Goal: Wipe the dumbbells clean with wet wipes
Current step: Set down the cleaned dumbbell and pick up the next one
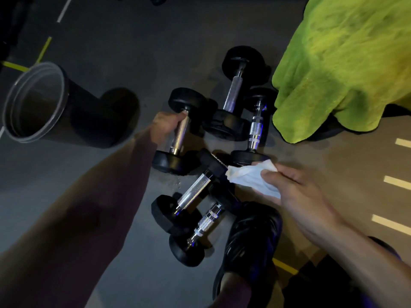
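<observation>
Several black dumbbells with chrome handles lie clustered on the dark floor. My left hand (165, 124) grips the chrome handle of the left dumbbell (178, 138). My right hand (295, 192) holds a crumpled white wet wipe (249, 176) against the near end of the right dumbbell (255, 127). Another dumbbell (235, 90) lies behind them, and two more (195, 192) (206, 223) lie nearer to me.
A black bin with a clear liner (37, 101) stands at the left. A lime-green towel (347, 61) drapes over something at the upper right. My black shoe (249, 245) rests beside the nearest dumbbells. Yellow and white lines mark the floor.
</observation>
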`<state>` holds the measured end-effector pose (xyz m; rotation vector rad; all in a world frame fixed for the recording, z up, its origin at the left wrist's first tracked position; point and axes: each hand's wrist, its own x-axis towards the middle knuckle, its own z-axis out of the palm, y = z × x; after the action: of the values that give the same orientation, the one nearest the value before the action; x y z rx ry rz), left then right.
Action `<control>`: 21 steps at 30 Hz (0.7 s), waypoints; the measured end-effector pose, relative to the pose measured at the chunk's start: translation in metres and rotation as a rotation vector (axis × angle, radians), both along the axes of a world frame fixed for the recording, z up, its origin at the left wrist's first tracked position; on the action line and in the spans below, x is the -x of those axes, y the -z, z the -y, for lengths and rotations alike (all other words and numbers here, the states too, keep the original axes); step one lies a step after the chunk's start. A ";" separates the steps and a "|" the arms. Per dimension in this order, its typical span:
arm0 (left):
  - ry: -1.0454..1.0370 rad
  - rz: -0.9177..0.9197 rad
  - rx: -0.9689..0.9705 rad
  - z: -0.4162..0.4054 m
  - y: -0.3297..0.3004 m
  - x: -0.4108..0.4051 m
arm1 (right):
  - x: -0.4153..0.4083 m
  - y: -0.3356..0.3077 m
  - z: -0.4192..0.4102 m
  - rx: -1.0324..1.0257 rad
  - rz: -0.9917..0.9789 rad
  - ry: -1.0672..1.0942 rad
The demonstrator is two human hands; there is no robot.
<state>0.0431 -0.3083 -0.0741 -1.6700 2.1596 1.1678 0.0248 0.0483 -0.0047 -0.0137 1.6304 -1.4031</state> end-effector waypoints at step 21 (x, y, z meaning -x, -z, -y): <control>-0.036 -0.282 -0.094 -0.007 0.031 0.001 | 0.018 0.002 -0.009 -0.048 0.015 -0.088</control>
<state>0.0423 -0.3017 -0.1048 -1.5934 2.1957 1.5739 0.0072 0.0571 -0.0069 -0.0459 1.6312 -1.2936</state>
